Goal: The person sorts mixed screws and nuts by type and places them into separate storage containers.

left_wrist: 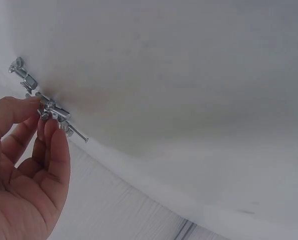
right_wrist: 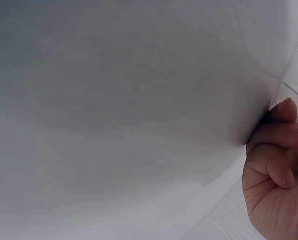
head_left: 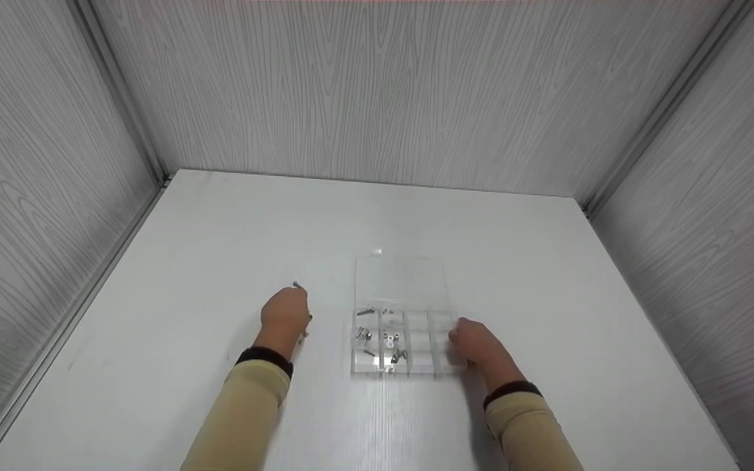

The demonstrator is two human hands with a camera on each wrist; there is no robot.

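A clear compartment box [head_left: 416, 366] lies mid-table with its lid [head_left: 401, 281] folded back flat. Several small screws and nuts [head_left: 383, 340] sit in its left compartments. My left hand [head_left: 285, 314] is to the left of the box, over a loose cluster of screws and nuts [left_wrist: 49, 107] on the table. Its thumb and fingertips [left_wrist: 53, 127] pinch one of these screws. One screw [head_left: 297, 284] shows just beyond the knuckles. My right hand [head_left: 472, 343] sits at the box's right front side, fingers [right_wrist: 273, 170] curled against the box's edge.
The white table [head_left: 220, 235] is closed in by grey wood-grain walls [head_left: 383, 91] at the back and on both sides. A metal rail [head_left: 76, 307] runs along the left edge. Both forearms wear tan sleeves with dark cuffs.
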